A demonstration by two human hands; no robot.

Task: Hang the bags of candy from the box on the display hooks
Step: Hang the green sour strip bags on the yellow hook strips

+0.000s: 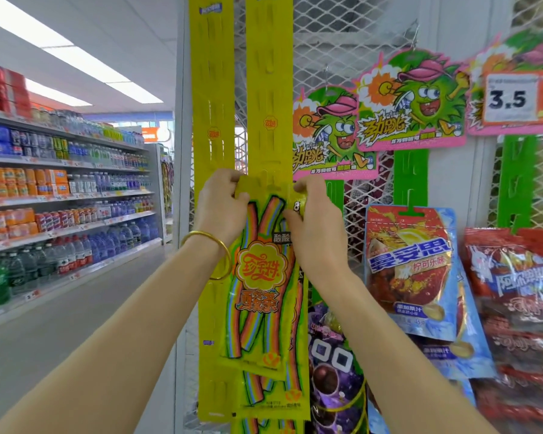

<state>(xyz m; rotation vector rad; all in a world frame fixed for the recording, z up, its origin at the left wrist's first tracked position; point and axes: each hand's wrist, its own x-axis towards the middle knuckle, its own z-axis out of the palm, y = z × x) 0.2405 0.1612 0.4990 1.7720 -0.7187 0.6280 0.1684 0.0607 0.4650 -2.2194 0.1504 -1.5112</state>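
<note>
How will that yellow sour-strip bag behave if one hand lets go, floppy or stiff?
Probably floppy: the yellow bag hangs long and thin from the left hand and right hand pinching its top. Likely light, as that pinch alone carries it. Glossy film may slip.

Both bare forearms rise from the lower edge of the view and converge near its middle, with the hands raised level with each other. The left hand shows its back, its fingers curled inward and pinching the top left corner of a candy bag. A gold bangle hangs loose round the left wrist. The right hand, its back also toward the camera, has its fingers bent over the bag's top right corner, pinching it. The hands are near each other but apart.
</note>
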